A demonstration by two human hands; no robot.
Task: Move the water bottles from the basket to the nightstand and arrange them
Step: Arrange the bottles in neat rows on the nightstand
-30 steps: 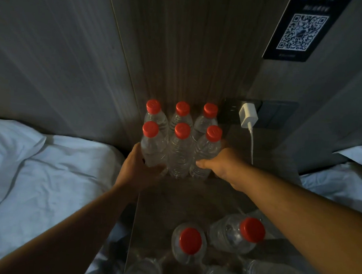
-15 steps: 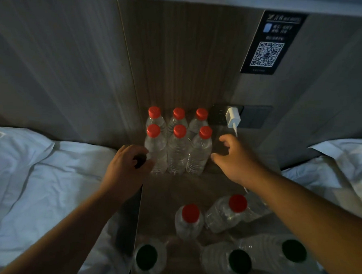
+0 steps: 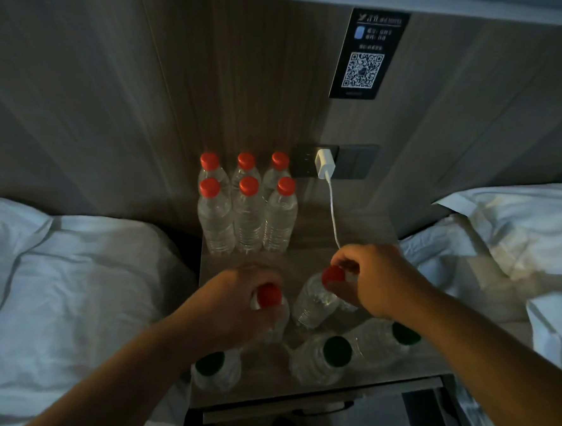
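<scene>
Several clear red-capped water bottles (image 3: 247, 217) stand in two tight rows at the back left of the wooden nightstand (image 3: 308, 224). Nearer to me, my left hand (image 3: 234, 304) grips the neck of an upright red-capped bottle (image 3: 269, 296). My right hand (image 3: 376, 279) pinches the top of another red-capped bottle (image 3: 313, 302), which leans to the right. Three green-capped bottles stand at the front: one at the left (image 3: 216, 368), one in the middle (image 3: 325, 357), one at the right (image 3: 387, 339). No basket is in view.
A white charger (image 3: 324, 164) is plugged into the wall socket, and its cable (image 3: 333, 217) hangs down to the nightstand behind my right hand. White bedding lies on the left (image 3: 71, 282) and on the right (image 3: 508, 243). A QR-code sign (image 3: 365, 55) is on the wall.
Both hands have drawn back from the arranged rows toward me. Each has taken hold of a red-capped bottle nearer the front of the nightstand.
</scene>
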